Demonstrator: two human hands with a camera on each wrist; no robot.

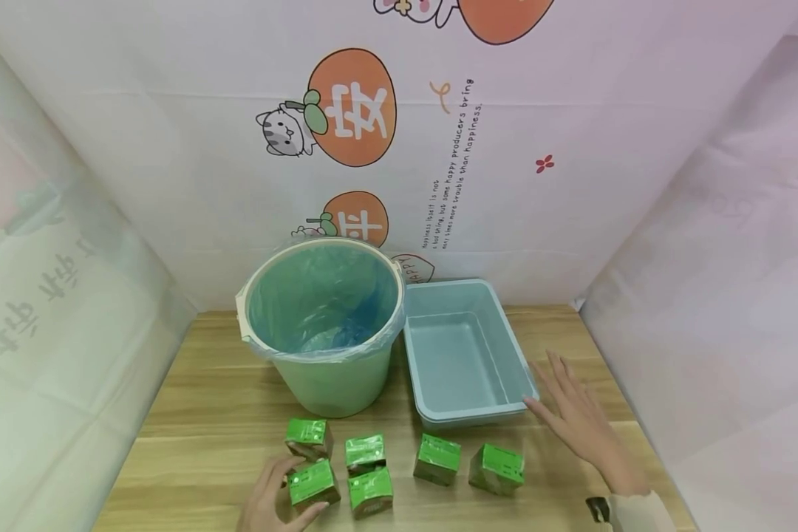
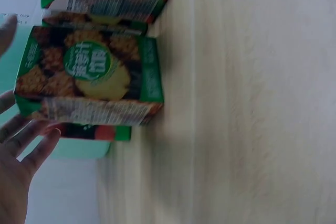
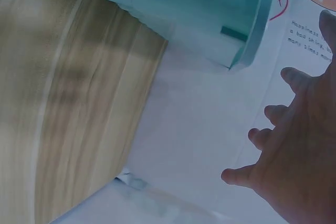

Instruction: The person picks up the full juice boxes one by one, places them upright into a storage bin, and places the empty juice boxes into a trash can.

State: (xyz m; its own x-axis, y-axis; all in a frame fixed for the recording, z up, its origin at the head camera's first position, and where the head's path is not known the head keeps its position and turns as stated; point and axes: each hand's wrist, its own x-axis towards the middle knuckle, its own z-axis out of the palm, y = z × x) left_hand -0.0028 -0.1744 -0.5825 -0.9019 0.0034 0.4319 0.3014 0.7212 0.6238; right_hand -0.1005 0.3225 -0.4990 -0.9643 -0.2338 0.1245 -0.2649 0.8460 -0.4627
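My left hand (image 1: 269, 496) reaches around a small green-topped juice carton (image 1: 314, 484), its thumb on the near side and fingers at the far side. In the left wrist view, this carton (image 2: 89, 69) shows fruit pictures, with the fingers (image 2: 37, 148) spread beside it and the thumb apart. Right behind it stands another carton (image 1: 309, 437); two more cartons (image 1: 371, 491) stand to its right, one behind the other. My right hand (image 1: 575, 421) hovers with spread fingers by the near right corner of a light blue tray (image 1: 472, 412), holding nothing.
A green bucket (image 1: 339, 388) lined with a clear bag stands at the back left, beside the tray. Two separate cartons, a middle one (image 1: 437, 458) and a right one (image 1: 496, 469), stand before the tray. Printed white cloth walls (image 1: 505, 222) enclose the wooden table (image 1: 193, 414).
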